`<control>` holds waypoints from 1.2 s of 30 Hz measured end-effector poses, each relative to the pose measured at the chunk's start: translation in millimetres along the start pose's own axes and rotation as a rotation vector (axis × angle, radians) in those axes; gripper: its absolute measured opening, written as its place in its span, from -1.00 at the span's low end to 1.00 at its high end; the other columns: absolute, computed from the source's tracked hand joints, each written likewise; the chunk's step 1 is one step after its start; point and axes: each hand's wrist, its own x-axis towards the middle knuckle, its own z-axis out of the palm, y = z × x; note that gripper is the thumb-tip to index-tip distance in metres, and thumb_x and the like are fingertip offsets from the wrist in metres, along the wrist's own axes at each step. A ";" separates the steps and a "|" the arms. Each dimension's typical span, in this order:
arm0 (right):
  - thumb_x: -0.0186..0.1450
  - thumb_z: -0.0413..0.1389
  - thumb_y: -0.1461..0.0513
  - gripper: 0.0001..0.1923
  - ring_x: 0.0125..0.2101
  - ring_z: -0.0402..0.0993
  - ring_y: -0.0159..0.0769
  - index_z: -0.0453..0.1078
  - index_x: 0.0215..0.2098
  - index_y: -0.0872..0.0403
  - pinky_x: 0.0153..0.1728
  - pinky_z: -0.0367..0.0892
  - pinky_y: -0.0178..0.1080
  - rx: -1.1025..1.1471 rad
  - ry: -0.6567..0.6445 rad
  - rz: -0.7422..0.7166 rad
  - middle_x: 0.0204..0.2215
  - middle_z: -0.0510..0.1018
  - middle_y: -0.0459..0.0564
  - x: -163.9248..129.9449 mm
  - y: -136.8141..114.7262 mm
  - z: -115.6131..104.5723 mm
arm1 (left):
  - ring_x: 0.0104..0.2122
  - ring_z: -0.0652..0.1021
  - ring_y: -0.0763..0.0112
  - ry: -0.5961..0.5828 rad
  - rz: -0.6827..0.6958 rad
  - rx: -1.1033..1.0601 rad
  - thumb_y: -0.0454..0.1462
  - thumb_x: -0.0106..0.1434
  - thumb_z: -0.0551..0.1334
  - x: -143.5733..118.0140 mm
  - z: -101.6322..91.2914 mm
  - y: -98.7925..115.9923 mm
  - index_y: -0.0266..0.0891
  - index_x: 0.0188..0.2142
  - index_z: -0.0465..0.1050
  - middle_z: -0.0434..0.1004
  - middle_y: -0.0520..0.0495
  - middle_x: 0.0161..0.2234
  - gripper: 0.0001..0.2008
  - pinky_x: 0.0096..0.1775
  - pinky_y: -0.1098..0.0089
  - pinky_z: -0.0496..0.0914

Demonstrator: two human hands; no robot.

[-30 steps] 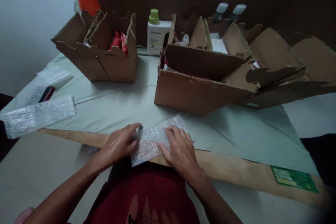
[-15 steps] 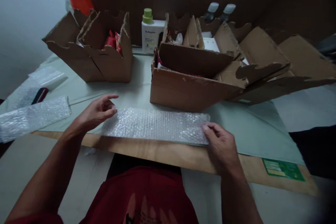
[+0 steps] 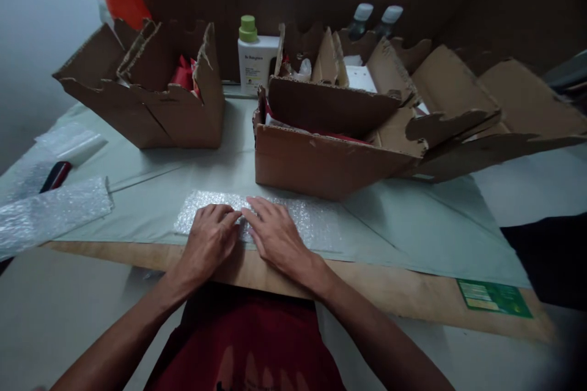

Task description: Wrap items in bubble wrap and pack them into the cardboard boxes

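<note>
A strip of bubble wrap [image 3: 316, 223] lies lengthwise along the front of the cloth-covered table, its middle partly covered by my hands. My left hand [image 3: 211, 237] is on its left half, fingers bent and drawn together at the wrap, thumb close to the fingertips. My right hand [image 3: 277, 235] rests just beside it, palm down, with its fingers stretched out over the wrap. The fingertips of the two hands nearly meet. What lies under the palms is hidden.
Another piece of bubble wrap [image 3: 55, 208] lies at the left, beside a dark red-and-black object [image 3: 55, 176]. Behind stand cut cardboard boxes [image 3: 321, 159], a left cardboard box [image 3: 183, 119], and a white bottle with a green cap [image 3: 257, 61]. A green label [image 3: 495, 297] marks the wooden edge.
Both hands have moved inward from the ends of the bubble wrap to its middle. The right hand has let go of the right end, and the strip now looks shorter on that side.
</note>
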 end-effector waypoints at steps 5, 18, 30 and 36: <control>0.48 0.04 0.20 -0.60 0.29 0.31 -0.05 0.38 0.25 0.05 0.20 0.31 0.05 -0.072 -0.056 -0.069 0.30 0.42 0.13 -19.2 27.2 15.3 | -0.17 0.51 0.14 -0.058 -0.134 -0.101 -0.29 0.37 0.16 0.7 10.4 -26.0 -0.15 -0.17 0.57 0.57 -0.13 -0.21 -0.82 -0.12 0.16 0.35; 0.50 -0.04 0.08 -0.63 -0.15 0.52 -0.08 0.54 -0.06 0.10 -0.12 0.29 -0.08 -0.393 0.257 0.428 -0.16 0.67 0.10 -118.7 105.0 -41.4 | -0.08 0.53 0.07 0.144 -0.154 0.002 -0.16 0.39 0.14 -12.9 2.3 -47.8 -0.18 -0.02 0.53 0.56 -0.20 -0.06 -0.72 -0.05 0.12 0.40; 0.38 0.11 0.10 -0.70 -0.33 0.59 -0.22 0.49 -0.01 0.06 -0.29 0.43 -0.23 0.229 0.322 0.598 -0.31 0.65 0.00 -110.9 54.0 -29.1 | -0.28 0.57 0.10 0.094 -0.458 -0.001 -0.15 0.27 0.13 -18.0 -7.4 -71.4 -0.18 -0.23 0.47 0.60 -0.14 -0.29 -0.79 -0.20 0.19 0.43; 0.42 0.08 0.13 -0.32 -0.20 0.66 -0.21 0.11 0.47 0.02 -0.14 0.55 -0.20 0.707 0.030 0.587 -0.14 0.69 0.06 -129.0 -13.2 -24.8 | -0.12 0.61 0.07 0.173 -0.141 0.132 -0.28 0.33 0.15 53.4 -26.0 -75.6 -0.21 0.06 0.46 0.65 -0.20 -0.08 -0.67 -0.05 0.13 0.42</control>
